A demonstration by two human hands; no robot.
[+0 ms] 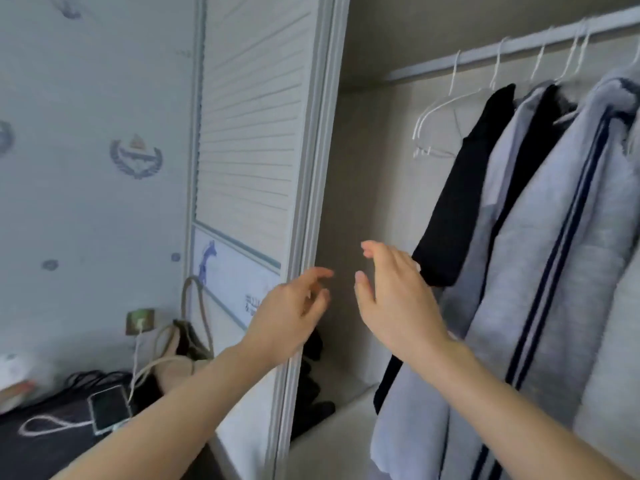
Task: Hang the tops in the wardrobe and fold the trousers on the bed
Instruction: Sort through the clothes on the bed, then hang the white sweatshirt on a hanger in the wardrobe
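Note:
The wardrobe stands open, its rail (485, 51) running across the top right. On the rail hang a black top (460, 188), a grey top (509, 174) and a grey jacket with dark stripes (561, 258). An empty white hanger (438, 112) hangs left of the black top. My left hand (291, 313) is raised in front of the sliding door's edge (311, 188), fingers loosely spread, holding nothing. My right hand (394, 296) hovers just left of the black top, fingers relaxed and empty. No trousers or bed are in view.
The louvred sliding door (249, 116) fills the middle left. Dark clothing (311, 386) lies on the wardrobe floor. At lower left, a beige bag (180, 355), a phone on a charging cable (109, 410) and a dark surface (45, 441) sit against the wall.

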